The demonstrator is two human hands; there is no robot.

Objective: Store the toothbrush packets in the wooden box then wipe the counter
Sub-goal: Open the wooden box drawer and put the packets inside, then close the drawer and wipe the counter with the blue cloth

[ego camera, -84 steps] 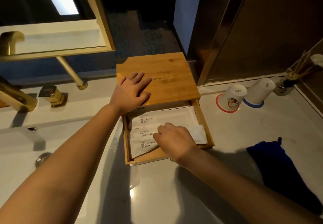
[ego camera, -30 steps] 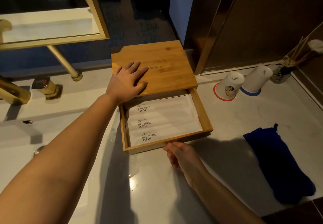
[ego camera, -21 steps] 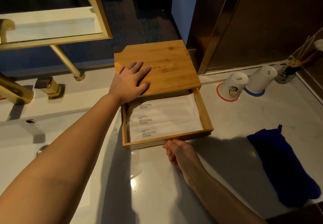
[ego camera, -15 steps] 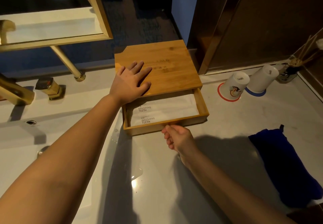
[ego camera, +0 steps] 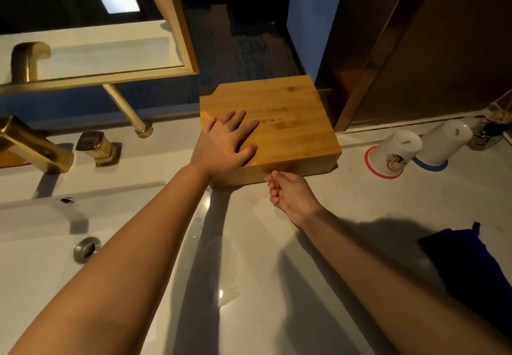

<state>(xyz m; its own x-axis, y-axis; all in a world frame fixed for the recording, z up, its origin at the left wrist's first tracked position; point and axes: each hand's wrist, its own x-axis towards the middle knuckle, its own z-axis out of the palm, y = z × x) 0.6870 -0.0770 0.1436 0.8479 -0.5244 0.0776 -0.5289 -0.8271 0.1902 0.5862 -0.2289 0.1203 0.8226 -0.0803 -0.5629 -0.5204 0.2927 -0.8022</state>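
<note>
The wooden box (ego camera: 293, 133) stands on the white counter (ego camera: 277, 243) against the back wall, its drawer pushed fully in. The toothbrush packets are hidden inside it. My left hand (ego camera: 224, 146) lies flat on the box's lid near its left front corner, fingers spread. My right hand (ego camera: 293, 196) is at the drawer's front face, fingers curled and touching the wood, with nothing visible in them. A dark blue cloth (ego camera: 476, 274) lies crumpled on the counter at the right edge.
A sink basin (ego camera: 41, 230) with a gold faucet (ego camera: 36, 146) is to the left. Two upturned paper cups (ego camera: 396, 152) and a reed diffuser (ego camera: 490, 130) stand at the back right. A small water puddle (ego camera: 227, 293) shines on the counter in front.
The drawer, open with the packets showing, has slid shut under my right hand's push. My left hand has stayed on the lid.
</note>
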